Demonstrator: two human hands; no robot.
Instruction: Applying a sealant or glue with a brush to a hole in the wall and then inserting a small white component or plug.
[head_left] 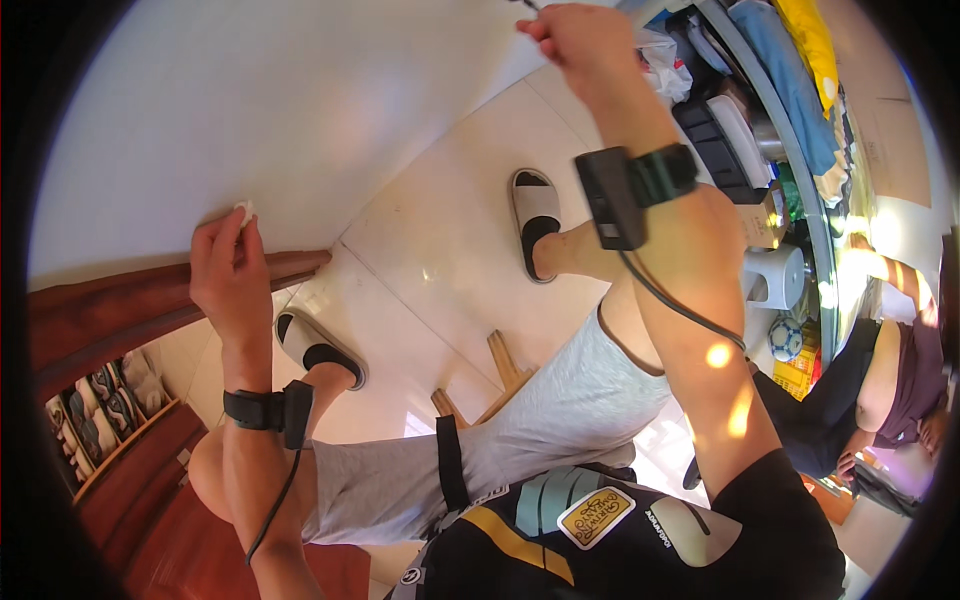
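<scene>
We are pinching a small white piece (pixel 246 210) between narrowed fingertips of our left hand (pixel 230 275). The piece is sitting right against or just in front of a broad pale surface (pixel 250 120); we are not managing to tell whether it is touching. Below it, a red-brown wooden ledge (pixel 140 318) is running along the surface and ending in a corner just right of our wrist, so the wood is bordering the hand's lower side while the pale expanse is opening above.

Our right hand (pixel 585 40) is reaching far up to the upper rim of the view, its fingers curling narrowly around a thin dark item (pixel 528 4), whose far end the rim is cutting off. Our two hands are standing well apart, with the pale surface and tiled floor (pixel 430 240) spreading between them.

On the right, a loaded rack (pixel 770 85) is bounding our right forearm's side, its grey-blue edge curving downward. Our slippered feet (pixel 535 215) are resting on the tiles, and wooden legs (pixel 497 365) are jutting out near our lap. Another person (pixel 910 370) is sitting beyond the rack's lower end.
</scene>
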